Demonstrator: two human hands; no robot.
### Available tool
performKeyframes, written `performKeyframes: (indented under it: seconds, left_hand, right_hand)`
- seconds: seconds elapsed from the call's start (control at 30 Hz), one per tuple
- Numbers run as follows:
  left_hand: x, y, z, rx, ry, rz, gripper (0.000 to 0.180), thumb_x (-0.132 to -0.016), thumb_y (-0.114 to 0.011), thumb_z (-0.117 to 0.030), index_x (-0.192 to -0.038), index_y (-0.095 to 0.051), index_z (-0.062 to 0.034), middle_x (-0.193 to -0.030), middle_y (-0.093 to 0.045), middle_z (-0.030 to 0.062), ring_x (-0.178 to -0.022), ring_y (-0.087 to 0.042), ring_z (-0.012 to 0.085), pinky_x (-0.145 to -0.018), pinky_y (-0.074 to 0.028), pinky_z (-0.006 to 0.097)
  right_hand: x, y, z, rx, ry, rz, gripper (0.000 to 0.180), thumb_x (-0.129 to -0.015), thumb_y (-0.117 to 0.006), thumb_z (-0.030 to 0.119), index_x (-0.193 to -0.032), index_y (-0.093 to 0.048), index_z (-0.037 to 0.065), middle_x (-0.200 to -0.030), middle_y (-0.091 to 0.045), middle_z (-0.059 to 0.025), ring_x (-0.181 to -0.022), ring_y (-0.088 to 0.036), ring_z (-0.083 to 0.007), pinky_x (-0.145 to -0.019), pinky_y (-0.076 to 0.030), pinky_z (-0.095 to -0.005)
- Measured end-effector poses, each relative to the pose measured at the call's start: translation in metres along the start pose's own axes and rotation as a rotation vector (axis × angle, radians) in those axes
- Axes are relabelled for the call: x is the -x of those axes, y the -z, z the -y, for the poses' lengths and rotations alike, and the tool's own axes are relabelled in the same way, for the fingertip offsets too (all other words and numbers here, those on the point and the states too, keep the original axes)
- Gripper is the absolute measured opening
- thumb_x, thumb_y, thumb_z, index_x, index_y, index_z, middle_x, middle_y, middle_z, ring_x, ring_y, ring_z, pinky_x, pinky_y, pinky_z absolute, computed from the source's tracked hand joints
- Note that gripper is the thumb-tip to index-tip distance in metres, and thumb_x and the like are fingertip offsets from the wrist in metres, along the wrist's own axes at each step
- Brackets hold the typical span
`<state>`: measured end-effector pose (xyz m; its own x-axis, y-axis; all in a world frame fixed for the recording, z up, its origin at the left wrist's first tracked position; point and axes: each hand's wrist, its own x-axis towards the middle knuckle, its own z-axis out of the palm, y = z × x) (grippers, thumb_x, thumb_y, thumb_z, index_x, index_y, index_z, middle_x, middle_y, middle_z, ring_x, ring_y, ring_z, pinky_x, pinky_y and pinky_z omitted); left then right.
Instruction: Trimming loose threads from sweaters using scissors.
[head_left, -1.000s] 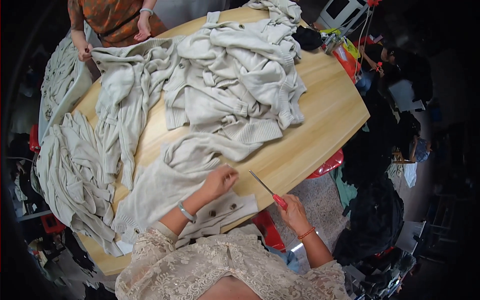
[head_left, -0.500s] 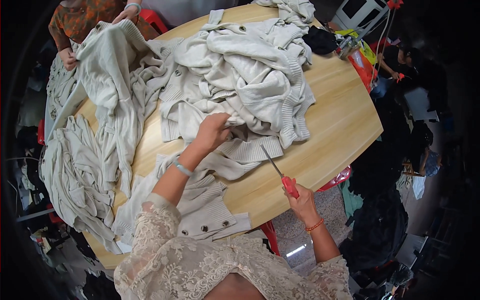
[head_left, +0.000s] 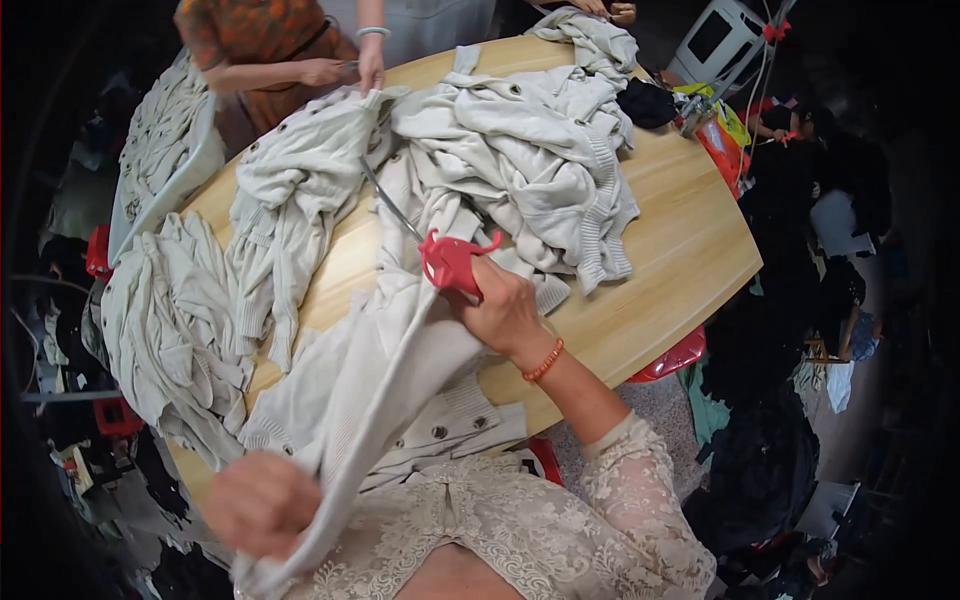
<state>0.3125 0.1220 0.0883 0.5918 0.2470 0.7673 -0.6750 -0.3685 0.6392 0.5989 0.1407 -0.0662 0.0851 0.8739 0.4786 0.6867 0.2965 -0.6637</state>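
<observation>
My right hand point(head_left: 500, 310) grips red-handled scissors point(head_left: 445, 255) over the middle of the wooden table point(head_left: 680, 260); their thin blades point up and left. It also pinches a pale grey knitted cardigan point(head_left: 390, 370). That cardigan stretches as a taut band down to my left hand point(head_left: 262, 500), which is closed on its lower end near my chest. The rest of the cardigan, with dark buttons, lies on the table's near edge.
Several more pale cardigans are heaped across the table point(head_left: 520, 150) and draped over its left edge point(head_left: 170, 320). A person in an orange patterned top point(head_left: 270, 40) handles a garment at the far side. Dark clothes and bags crowd the floor to the right point(head_left: 800, 300).
My left hand has pulled back from the table toward my chest, drawing the cardigan taut. My right hand with the scissors moved up and left onto the garment.
</observation>
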Motion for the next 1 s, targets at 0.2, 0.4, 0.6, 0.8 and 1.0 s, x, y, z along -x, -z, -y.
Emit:
performKeyframes:
  seconds: [0.2, 0.4, 0.6, 0.8, 1.0]
  left_hand:
    - [0.020, -0.025, -0.138, 0.337, -0.592, -0.199, 0.013, -0.078, -0.056, 0.009, -0.077, -0.068, 0.0024, -0.057, -0.060, 0.0035, -0.045, -0.053, 0.0070, -0.041, -0.035, 0.019]
    - [0.104, -0.013, -0.191, -0.143, -0.112, -0.276, 0.009, -0.082, -0.063, -0.003, -0.074, -0.064, -0.0053, -0.054, -0.057, -0.0027, -0.039, -0.051, 0.0071, -0.037, -0.035, 0.021]
    - [0.132, -0.001, -0.225, -0.331, 0.509, 0.095, 0.014, -0.078, -0.073, -0.010, -0.071, -0.063, -0.0033, -0.065, -0.063, 0.0061, -0.052, -0.064, 0.0209, -0.047, -0.052, 0.029]
    - [0.096, -0.042, -0.163, -0.172, 0.480, -0.377, 0.011, -0.073, -0.074, -0.003, -0.073, -0.063, -0.0053, -0.070, -0.066, 0.0075, -0.058, -0.064, 0.0220, -0.053, -0.051, 0.031]
    - [0.037, -0.073, -0.082, 0.069, 0.446, -0.205, 0.018, -0.090, -0.064, -0.007, -0.095, -0.048, -0.0028, -0.080, -0.056, 0.0059, -0.068, -0.056, 0.0156, -0.060, -0.042, 0.029]
  right_hand:
    - [0.012, -0.087, 0.031, 0.000, 0.019, 0.440, 0.033, -0.075, -0.069, 0.013, -0.103, -0.054, 0.005, -0.093, -0.065, -0.0172, -0.085, -0.063, -0.0397, -0.073, -0.051, -0.0481]
    - [0.062, -0.163, 0.037, 0.074, -0.027, 0.722, 0.022, -0.077, -0.063, 0.014, -0.096, -0.058, 0.003, -0.094, -0.066, -0.0183, -0.087, -0.064, -0.0389, -0.078, -0.051, -0.0476]
    - [0.075, -0.171, 0.064, 0.038, 0.039, 0.773, 0.046, -0.075, -0.071, 0.026, -0.110, -0.049, 0.005, -0.105, -0.062, -0.0205, -0.098, -0.061, -0.0397, -0.083, -0.049, -0.0476]
    - [0.079, -0.163, 0.059, 0.168, -0.173, 0.645, 0.026, -0.081, -0.063, 0.029, -0.095, -0.063, 0.007, -0.085, -0.067, -0.0220, -0.082, -0.065, -0.0394, -0.073, -0.052, -0.0479]
    - [0.033, -0.056, 0.014, -0.301, -0.513, 0.414, 0.019, -0.087, -0.059, 0.018, -0.073, -0.058, 0.004, -0.055, -0.053, 0.0007, -0.044, -0.047, -0.0075, -0.040, -0.036, -0.0282]
